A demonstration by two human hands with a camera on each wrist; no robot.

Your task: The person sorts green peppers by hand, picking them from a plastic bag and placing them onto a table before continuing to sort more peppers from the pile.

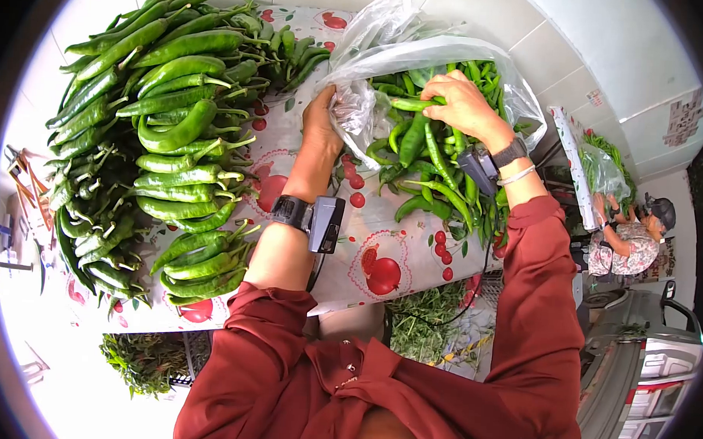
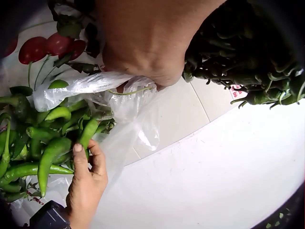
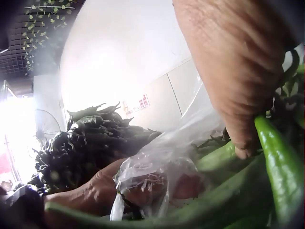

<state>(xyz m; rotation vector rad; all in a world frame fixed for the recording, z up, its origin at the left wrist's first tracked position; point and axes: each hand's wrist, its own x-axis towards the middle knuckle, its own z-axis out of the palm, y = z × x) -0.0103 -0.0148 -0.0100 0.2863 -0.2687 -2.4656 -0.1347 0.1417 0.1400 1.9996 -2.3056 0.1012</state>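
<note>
My left hand (image 1: 321, 122) grips the gathered edge of a clear plastic bag (image 1: 445, 49) at its near left side. Inside the bag and spilling out of its mouth lies a heap of loose green peppers (image 1: 442, 164). My right hand (image 1: 468, 107) is over the heap, pinching one green pepper (image 1: 409, 105) between thumb and fingers. The left wrist view shows that pepper (image 2: 88, 131) upright in the right hand's pinch (image 2: 88, 183). In the right wrist view the crumpled plastic (image 3: 147, 176) covers part of the left hand (image 3: 97, 187).
Left of the bag, larger green peppers (image 1: 184, 126) are stacked in rows on a table with a fruit-patterned cloth (image 1: 341, 278). A tiled wall (image 1: 524, 39) runs behind. Cut greenery (image 1: 426, 317) lies below the table. Another person (image 1: 629, 243) works at a second table on the right.
</note>
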